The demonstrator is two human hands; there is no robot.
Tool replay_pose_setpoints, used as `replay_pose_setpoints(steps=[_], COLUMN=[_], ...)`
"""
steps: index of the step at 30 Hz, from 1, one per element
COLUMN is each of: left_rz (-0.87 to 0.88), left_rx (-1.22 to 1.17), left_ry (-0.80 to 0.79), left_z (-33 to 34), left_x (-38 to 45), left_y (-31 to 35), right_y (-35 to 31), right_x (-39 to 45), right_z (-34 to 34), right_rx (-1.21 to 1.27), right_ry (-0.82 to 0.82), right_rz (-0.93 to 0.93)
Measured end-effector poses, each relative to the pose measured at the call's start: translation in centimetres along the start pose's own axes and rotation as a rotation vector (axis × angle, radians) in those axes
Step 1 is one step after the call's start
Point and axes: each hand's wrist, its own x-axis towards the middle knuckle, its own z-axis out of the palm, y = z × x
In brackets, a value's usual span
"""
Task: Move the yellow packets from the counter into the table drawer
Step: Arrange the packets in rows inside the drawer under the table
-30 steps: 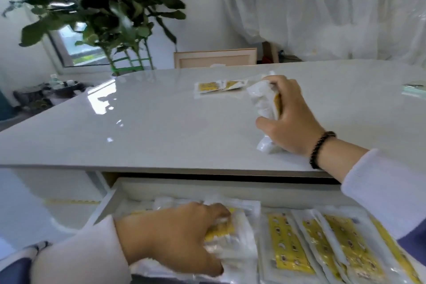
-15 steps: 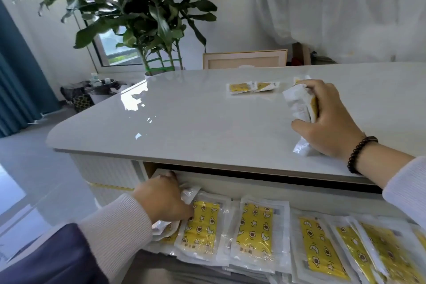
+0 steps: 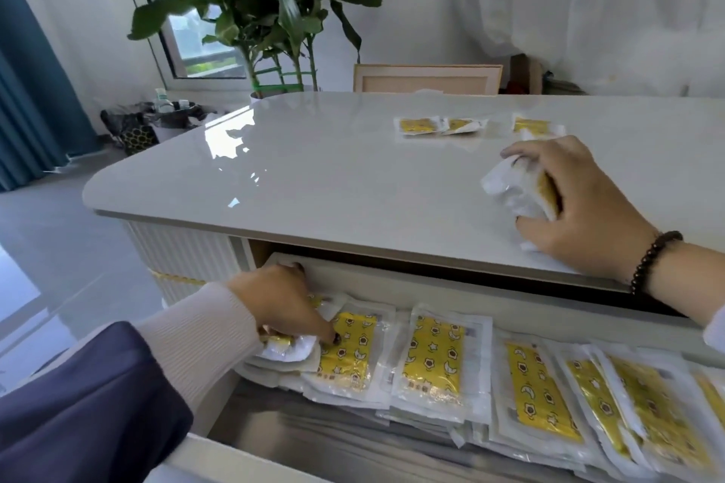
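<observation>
Right hand [image 3: 576,204] grasps a bunch of yellow packets [image 3: 525,188] on the surface [image 3: 314,176]; left hand [image 3: 282,302] pinches packets [image 3: 284,345] in the open drawer [image 3: 431,286], beside a row of packets [image 3: 435,361]. Three packets [image 3: 419,125] lie beyond the right hand.

Room behind the work area: plant, window, curtains, clutter.

A tall leafy plant [image 3: 259,0] stands past the far edge, its green stems [image 3: 282,71] rising in front of a window [image 3: 204,51]. A blue curtain [image 3: 27,82] hangs at the left and sheer white drapes [image 3: 588,4] cover the right wall. A light wooden frame [image 3: 427,78] stands beside the plant. Dark bags and small bottles [image 3: 157,118] sit on the grey floor [image 3: 51,247].
</observation>
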Motion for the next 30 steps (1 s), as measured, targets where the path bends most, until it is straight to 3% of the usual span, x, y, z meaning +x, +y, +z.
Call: replay_pose_setpoints(steps=[7, 11, 15, 19, 24, 30], left_rz=[0.027, 0.052, 0.178, 0.332, 0.445, 0.599], left_rx=[-0.024, -0.033, -0.066, -0.094, -0.103, -0.356], left_ry=[0.001, 0.026, 0.103, 0.169, 0.086, 0.098], left_z=[0.4, 0.8, 0.5, 0.6, 0.9, 1.1], left_x=[0.9, 0.9, 0.3, -0.3, -0.4, -0.7], left_y=[-0.1, 0.3, 1.2, 2.6, 3.3, 3.0], right_y=[-4.3, -4.6, -2.8, -2.0, -1.6, -2.2], right_x=[-6.9, -11.1, -13.3, -13.0, -10.6, -11.4], right_z=[-3.4, -3.4, -2.6, -0.5, 3.0, 6.1], right_rx=[-0.029, 0.008, -0.014, -0.031, -0.071, -0.186], right_ry=[-0.165, -0.289, -0.441, -0.552, -0.41, -0.325], right_rz=[-0.276, -0.306, -0.218, 0.147, 0.441, 0.407])
